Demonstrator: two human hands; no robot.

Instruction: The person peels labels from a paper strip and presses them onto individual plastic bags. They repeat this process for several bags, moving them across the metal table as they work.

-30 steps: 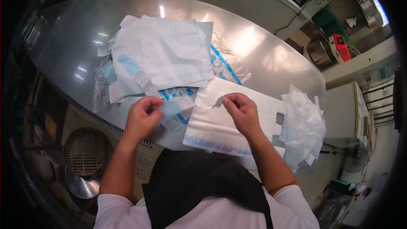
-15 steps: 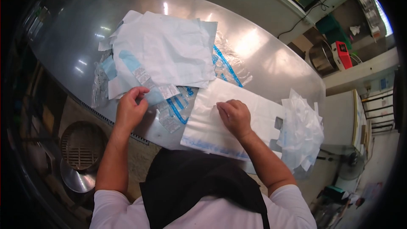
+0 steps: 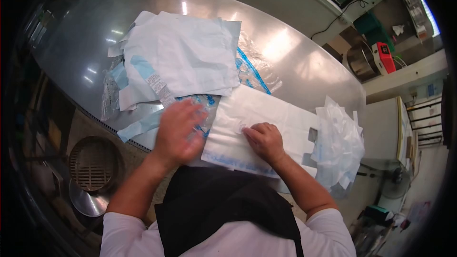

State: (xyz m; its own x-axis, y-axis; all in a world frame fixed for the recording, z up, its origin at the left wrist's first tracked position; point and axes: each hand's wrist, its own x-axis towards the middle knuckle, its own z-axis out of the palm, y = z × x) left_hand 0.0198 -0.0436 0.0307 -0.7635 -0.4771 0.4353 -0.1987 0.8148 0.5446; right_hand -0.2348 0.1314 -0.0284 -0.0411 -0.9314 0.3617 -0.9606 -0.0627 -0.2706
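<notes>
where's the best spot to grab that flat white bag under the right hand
Probably its far long edge, coming from the side away from the person. The white bag lies flat on the steel table, the right hand presses its near middle, and the left hand crowds its left end. The far edge is bare, so a pinch grip can lift it there.

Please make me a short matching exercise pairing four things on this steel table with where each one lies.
Things:
1. left hand
2. right hand
3. pile of white sheets
4. crumpled clear plastic heap

Places:
A. far side of the table
B. table's right end
C. on the flat white bag
D. over the blue-printed clear bags

Pairs: 1-D, 2-C, 3-A, 4-B
</notes>
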